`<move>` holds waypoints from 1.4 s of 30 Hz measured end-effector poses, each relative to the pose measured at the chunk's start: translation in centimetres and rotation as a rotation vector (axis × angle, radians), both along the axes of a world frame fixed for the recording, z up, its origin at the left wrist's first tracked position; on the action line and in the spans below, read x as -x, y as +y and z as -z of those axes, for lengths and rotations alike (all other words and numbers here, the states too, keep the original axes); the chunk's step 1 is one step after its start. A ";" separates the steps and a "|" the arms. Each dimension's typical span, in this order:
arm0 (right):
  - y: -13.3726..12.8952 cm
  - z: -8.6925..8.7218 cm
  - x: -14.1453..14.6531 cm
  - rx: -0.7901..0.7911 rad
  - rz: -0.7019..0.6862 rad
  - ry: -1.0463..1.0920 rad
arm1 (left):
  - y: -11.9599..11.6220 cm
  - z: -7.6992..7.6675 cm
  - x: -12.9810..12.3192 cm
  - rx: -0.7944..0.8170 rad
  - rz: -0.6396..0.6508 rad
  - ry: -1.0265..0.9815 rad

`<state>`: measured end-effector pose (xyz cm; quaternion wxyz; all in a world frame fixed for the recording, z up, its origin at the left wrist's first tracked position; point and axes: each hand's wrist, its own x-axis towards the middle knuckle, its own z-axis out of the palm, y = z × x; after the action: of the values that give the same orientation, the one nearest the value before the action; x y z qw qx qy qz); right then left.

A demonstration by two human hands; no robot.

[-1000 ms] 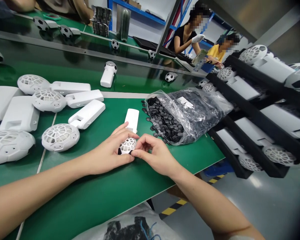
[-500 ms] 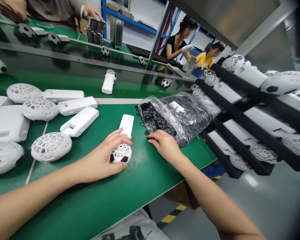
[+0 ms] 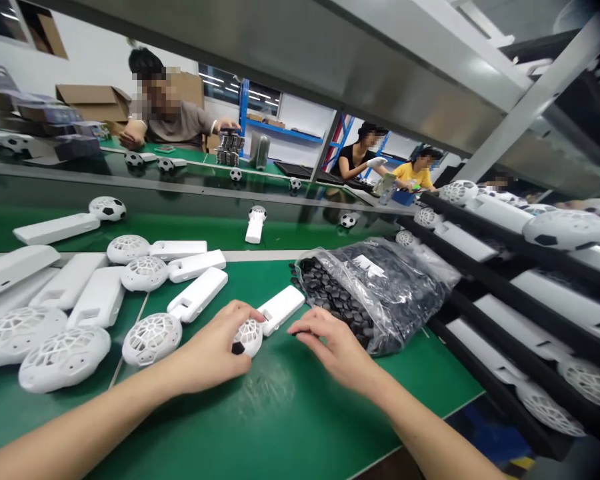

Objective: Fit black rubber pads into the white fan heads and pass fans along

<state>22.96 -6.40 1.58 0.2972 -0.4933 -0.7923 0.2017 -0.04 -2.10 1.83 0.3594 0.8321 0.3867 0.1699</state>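
Note:
On the green table, my left hand (image 3: 215, 350) is closed around the round lattice head of a white handheld fan (image 3: 283, 309), whose handle points up and to the right. A black patch shows on the head's lower left side. My right hand (image 3: 333, 343) pinches a small black plastic piece (image 3: 296, 333) just right of that head, apart from it. Behind my right hand lies a clear plastic bag (image 3: 405, 287), tipped open, with many black pieces (image 3: 330, 287) at its mouth.
Several white fans (image 3: 153, 339) with lattice heads lie to the left. A black rack (image 3: 460, 293) full of fans stands at the right. Beyond the table runs a dark green belt (image 3: 190, 220) carrying football-patterned fans. Co-workers (image 3: 180, 120) sit on its far side.
My right hand has come away from the bag's mouth toward the fan, with a black piece in its fingers. The fan has turned, its handle now leaning right. The view has tilted up.

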 end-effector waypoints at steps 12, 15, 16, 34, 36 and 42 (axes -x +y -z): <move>1.7 -0.3 2.5 -0.149 -0.362 -0.054 | 0.7 0.1 0.1 0.118 -0.001 0.007; 2.5 -0.1 3.0 -0.282 -0.457 -0.147 | 0.5 0.3 -0.2 0.060 -0.046 -0.034; 2.7 0.0 3.2 -0.311 -0.470 -0.156 | 0.4 0.4 -0.4 0.033 -0.069 -0.056; 3.4 1.9 3.7 -0.085 -0.229 0.214 | -0.2 0.9 -0.8 0.023 -0.156 -0.108; 3.7 2.0 3.5 -0.133 -0.285 0.203 | -0.3 0.7 -0.7 0.032 -0.144 -0.105; 5.2 0.7 3.3 -0.160 -0.458 0.037 | -0.1 0.9 -0.7 0.023 -0.140 -0.093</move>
<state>19.64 -1.25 0.84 0.2965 -0.2719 -0.8912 0.2095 0.64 -2.23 0.93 0.3736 0.7901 0.4288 0.2287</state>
